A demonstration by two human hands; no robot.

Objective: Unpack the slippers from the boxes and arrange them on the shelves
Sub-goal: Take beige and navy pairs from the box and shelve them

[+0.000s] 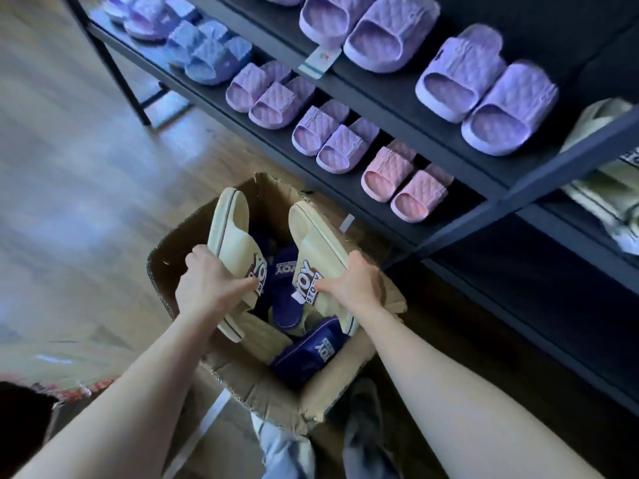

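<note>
An open cardboard box (238,378) stands on the wooden floor below the black shelves (390,98). My left hand (207,285) grips a cream slipper (230,223) with a red and white logo, held above the box. My right hand (352,281) grips the matching cream slipper (314,233) beside it. Dark blue slippers (307,350) with the same logo lie inside the box. On the shelves sit pairs of purple slippers (484,95), a blue pair (207,50) and a pink pair (404,181).
A white tag (316,62) hangs off the upper shelf's front edge. Greenish slippers (605,188) lie in the shelf bay at the far right. My foot (366,430) and trouser leg are just below the box. Wooden floor (69,167) spreads to the left.
</note>
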